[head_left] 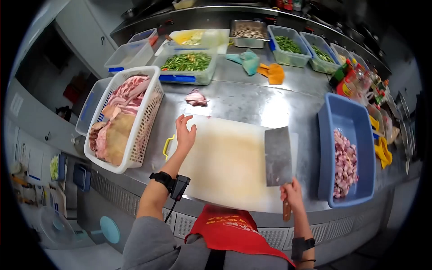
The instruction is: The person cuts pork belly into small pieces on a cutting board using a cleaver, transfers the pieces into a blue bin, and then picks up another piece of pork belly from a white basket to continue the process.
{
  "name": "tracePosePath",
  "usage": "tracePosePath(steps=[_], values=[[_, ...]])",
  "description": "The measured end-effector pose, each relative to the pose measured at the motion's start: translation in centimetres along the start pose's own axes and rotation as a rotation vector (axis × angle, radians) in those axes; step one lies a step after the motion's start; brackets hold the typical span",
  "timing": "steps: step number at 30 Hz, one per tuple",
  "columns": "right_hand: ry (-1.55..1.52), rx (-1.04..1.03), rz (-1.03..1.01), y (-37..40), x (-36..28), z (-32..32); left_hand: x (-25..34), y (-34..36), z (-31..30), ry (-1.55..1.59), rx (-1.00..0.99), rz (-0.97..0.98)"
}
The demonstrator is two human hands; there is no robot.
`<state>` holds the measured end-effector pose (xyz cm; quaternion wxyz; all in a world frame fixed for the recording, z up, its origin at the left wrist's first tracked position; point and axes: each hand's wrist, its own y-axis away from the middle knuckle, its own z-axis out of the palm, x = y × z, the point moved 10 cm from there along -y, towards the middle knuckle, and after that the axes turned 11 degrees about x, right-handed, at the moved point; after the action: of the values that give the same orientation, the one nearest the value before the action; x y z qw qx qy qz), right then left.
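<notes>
My right hand (292, 195) is wrapped round the wooden handle of a cleaver (278, 155), whose broad blade lies over the right side of the white cutting board (225, 157). My left hand (185, 132) hovers at the board's upper left, fingers apart and holding nothing. Just beyond it, a small piece of raw meat (196, 97) rests on the steel counter. To the left stands a white perforated basket (146, 121) with large slabs of pork (118, 135). On the right, a blue tub (325, 148) contains chopped meat pieces (344, 166).
Plastic containers of cut green peppers (186, 61) and green vegetables (287, 44) line the back of the counter. A steel pan (248, 42) sits between them. Near it lie a teal cloth (248, 62) and an orange cloth (272, 73). Bottles (355, 83) crowd the right.
</notes>
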<state>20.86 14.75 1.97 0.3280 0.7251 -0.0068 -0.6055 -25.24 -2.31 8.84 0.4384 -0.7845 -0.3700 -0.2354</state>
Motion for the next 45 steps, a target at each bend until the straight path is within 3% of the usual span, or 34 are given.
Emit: tracePosePath(steps=[2,6,12,17,21,24,25,28,29,32,33,37,44,45], values=[[-0.075,-0.070,0.117,0.7,0.8,4.2,-3.1,-2.7,0.1,-0.029,-0.032,0.015],[0.000,-0.088,0.157,1.1,1.6,8.8,-7.2,-7.6,3.3,-0.055,-0.131,0.026],[0.098,0.049,0.050,1.8,1.7,10.2,-9.4,-10.2,11.8,-0.195,-0.385,0.188],[0.099,0.139,0.091,2.6,1.7,10.5,-7.7,-11.7,13.3,-0.415,-0.254,0.385],[0.114,0.164,0.049,3.1,1.5,10.8,-9.0,-12.3,14.4,-0.486,-0.196,0.436],[0.131,0.186,0.033,3.1,1.4,10.6,-9.5,-14.3,12.3,-0.187,-0.109,0.246],[0.132,0.194,0.033,3.2,1.2,10.7,-10.5,-14.7,11.8,-0.156,-0.147,0.027],[0.081,0.197,0.050,2.9,2.1,10.3,-8.0,-16.2,9.1,0.006,-0.184,0.002],[0.076,0.161,0.061,2.8,2.2,10.3,-6.0,-16.5,8.3,0.022,-0.141,0.165],[0.029,0.138,0.033,2.4,3.0,9.9,-3.6,-15.2,8.0,-0.088,-0.224,0.261],[0.037,0.128,0.027,2.4,2.9,10.0,-5.9,-14.0,10.0,-0.193,-0.429,0.168],[0.081,0.149,0.017,2.9,2.3,10.1,-7.6,-10.2,12.7,-0.459,-0.574,0.261],[0.158,0.229,0.000,3.8,1.5,10.4,-9.3,-10.9,15.5,-0.531,-0.483,0.322],[0.176,0.235,0.001,3.8,1.4,10.4,-8.5,-11.6,15.1,-0.519,-0.350,0.434]])
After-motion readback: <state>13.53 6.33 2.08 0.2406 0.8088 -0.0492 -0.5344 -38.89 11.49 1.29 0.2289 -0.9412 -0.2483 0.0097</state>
